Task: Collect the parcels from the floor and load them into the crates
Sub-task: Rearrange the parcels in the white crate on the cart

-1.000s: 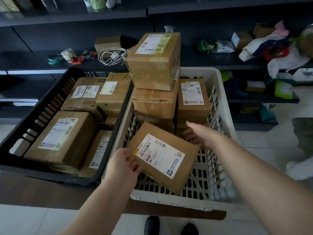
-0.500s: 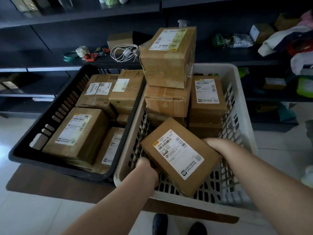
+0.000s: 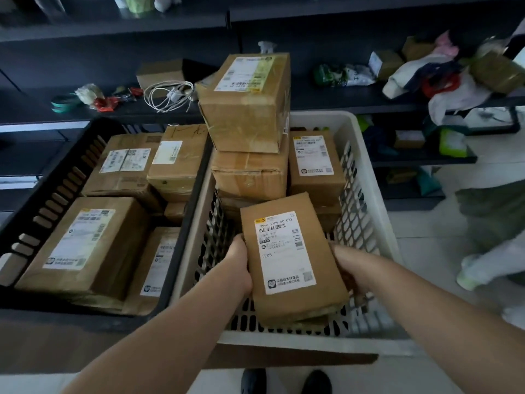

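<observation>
Both hands are on the labelled parcel [image 3: 289, 257] inside the white crate [image 3: 366, 177], and that crate is our landmark. The left hand [image 3: 237, 265] grips the parcel's left edge, fingers curled under it and out of sight; the right hand [image 3: 348, 267] grips the right edge, fingers tucked beneath. The parcel sits label-up over the crate's near half, its near end down by the front wall, and whether it touches the slotted floor I cannot tell.

At the crate's far end stands a stack: a large taped box [image 3: 247, 103] on top, rising above the rim, with a dented box [image 3: 250, 174] under it. Just right of that stack, a smaller parcel [image 3: 315, 166] with a white label stands against the crate's right wall.

Touching the white crate's left side is a black crate [image 3: 37, 217], holding several brown parcels; the nearest is a big one [image 3: 82, 243] with a long label.

Behind the white crate runs a dark shelf [image 3: 341, 98] carrying a coiled white cable [image 3: 167, 95]. Below the crate's front wall, two dark shoes [image 3: 284, 382] show on the pale floor.
</observation>
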`<action>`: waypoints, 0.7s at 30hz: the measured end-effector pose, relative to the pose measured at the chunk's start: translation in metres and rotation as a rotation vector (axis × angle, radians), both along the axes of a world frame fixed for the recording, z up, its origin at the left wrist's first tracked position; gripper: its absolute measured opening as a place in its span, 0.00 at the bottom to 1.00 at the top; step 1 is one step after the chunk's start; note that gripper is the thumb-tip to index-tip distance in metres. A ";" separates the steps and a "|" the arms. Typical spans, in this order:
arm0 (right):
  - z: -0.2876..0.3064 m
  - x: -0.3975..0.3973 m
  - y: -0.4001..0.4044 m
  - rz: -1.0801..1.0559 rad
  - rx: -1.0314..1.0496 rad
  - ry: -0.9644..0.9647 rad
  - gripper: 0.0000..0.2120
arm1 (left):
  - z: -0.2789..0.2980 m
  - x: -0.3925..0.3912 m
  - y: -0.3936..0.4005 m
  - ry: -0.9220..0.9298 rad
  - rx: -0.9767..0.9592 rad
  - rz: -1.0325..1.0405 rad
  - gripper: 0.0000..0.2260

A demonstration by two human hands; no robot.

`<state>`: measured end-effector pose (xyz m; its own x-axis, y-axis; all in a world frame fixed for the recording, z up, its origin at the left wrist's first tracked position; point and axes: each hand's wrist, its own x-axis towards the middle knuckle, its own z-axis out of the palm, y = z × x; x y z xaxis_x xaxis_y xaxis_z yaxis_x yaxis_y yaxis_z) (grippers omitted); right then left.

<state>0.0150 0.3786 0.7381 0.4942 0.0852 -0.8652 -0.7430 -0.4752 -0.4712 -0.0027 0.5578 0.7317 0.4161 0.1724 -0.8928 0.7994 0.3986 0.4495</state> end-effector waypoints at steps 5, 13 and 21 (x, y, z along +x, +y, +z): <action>0.004 0.000 -0.009 -0.470 0.126 -0.112 0.15 | 0.016 0.011 -0.011 -0.019 0.098 -0.262 0.17; 0.006 -0.038 0.017 0.527 -0.522 -0.802 0.40 | -0.004 0.005 -0.012 0.020 0.082 -0.546 0.42; 0.008 -0.029 0.023 0.625 -0.679 -0.730 0.32 | -0.020 0.016 -0.046 0.027 -0.107 -0.599 0.48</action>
